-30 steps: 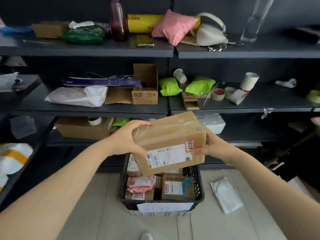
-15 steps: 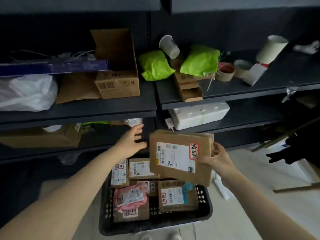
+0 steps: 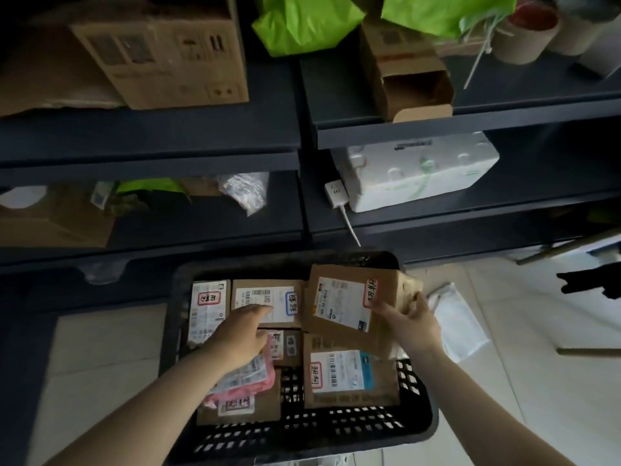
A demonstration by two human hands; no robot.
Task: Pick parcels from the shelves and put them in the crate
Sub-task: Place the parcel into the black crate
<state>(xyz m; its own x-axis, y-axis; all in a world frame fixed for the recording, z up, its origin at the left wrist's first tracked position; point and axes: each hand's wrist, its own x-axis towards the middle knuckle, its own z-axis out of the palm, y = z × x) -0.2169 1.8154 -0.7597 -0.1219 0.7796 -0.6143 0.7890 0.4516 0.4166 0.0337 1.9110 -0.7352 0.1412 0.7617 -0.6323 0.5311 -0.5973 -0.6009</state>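
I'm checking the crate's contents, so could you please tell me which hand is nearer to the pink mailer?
Left. The left hand is directly over the pink mailer, partly covering it in view. The right hand is across the crate, holding a cardboard box.

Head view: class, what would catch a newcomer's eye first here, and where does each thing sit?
First, the black crate on the floor below the shelves, packed with labelled parcels. At its far right corner the right hand grips a tilted cardboard parcel, while the left hand hovers open above the parcels on the left. Higher up, bright green bags stand out, with a white foam box one shelf below.
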